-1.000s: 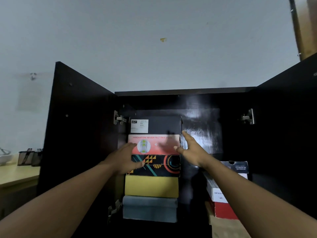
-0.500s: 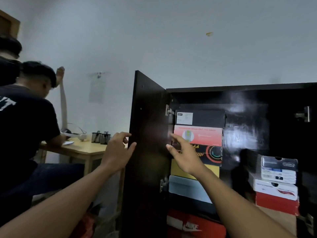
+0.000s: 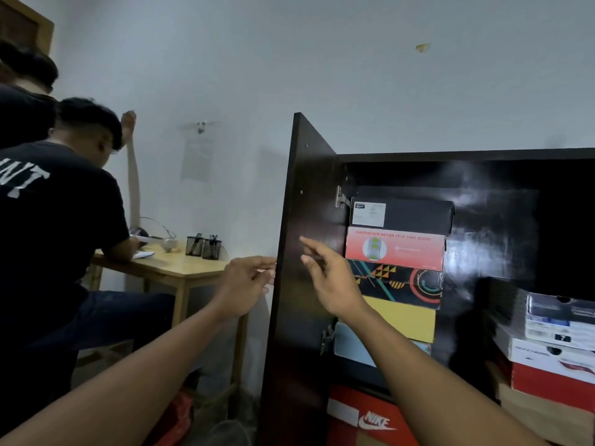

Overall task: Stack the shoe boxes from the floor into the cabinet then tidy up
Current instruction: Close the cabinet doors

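The dark cabinet (image 3: 450, 154) stands open, its left door (image 3: 306, 333) swung out towards me. Inside on the left rises a stack of shoe boxes: a black box (image 3: 415, 214) on top, a red box (image 3: 405, 252) below it, then a patterned black box (image 3: 405, 289), a yellow box (image 3: 409, 320) and a pale blue one. A second stack (image 3: 553, 349) sits lower at the right. My left hand (image 3: 246, 281) reaches the door's outer edge, fingertips at it. My right hand (image 3: 328, 278) hovers in front of the door's inner face, fingers spread and empty.
A red Nike box (image 3: 363, 416) lies on a lower shelf. Left of the cabinet stands a wooden table (image 3: 174, 268) with two mesh pen holders (image 3: 203, 247). A person in a black T-shirt (image 3: 54, 226) sits at it, with another person behind at the far left.
My view swung left from facing the cabinet. Both hands left the stacked boxes. The left hand went to the outer edge of the left door, the right in front of its inner face.
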Demonstrator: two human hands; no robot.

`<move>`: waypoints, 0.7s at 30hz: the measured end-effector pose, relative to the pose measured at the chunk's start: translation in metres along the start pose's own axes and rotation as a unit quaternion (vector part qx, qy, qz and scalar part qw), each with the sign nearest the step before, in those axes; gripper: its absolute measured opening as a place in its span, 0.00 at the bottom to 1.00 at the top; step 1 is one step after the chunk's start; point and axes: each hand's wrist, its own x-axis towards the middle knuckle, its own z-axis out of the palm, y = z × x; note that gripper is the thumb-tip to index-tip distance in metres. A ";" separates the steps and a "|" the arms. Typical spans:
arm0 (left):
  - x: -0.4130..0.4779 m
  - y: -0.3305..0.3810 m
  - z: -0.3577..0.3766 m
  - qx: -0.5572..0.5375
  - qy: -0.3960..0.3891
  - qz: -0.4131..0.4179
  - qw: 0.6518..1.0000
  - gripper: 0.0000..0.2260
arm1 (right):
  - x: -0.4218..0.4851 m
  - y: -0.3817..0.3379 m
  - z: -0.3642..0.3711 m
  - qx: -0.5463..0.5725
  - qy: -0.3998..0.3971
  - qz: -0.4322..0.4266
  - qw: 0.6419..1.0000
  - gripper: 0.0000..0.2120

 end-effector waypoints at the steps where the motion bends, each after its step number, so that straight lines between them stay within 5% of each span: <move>1: -0.001 0.005 0.006 -0.003 -0.008 0.004 1.000 0.15 | -0.002 0.001 -0.005 0.005 0.002 -0.003 1.000 0.17; 14: 0.011 0.056 0.172 -0.074 -0.088 0.090 0.989 0.17 | -0.041 0.047 -0.141 -0.112 0.095 -0.004 0.989 0.17; 21: 0.039 0.036 0.239 0.092 -0.137 0.135 0.977 0.36 | -0.055 0.101 -0.187 -0.199 0.054 0.100 0.973 0.32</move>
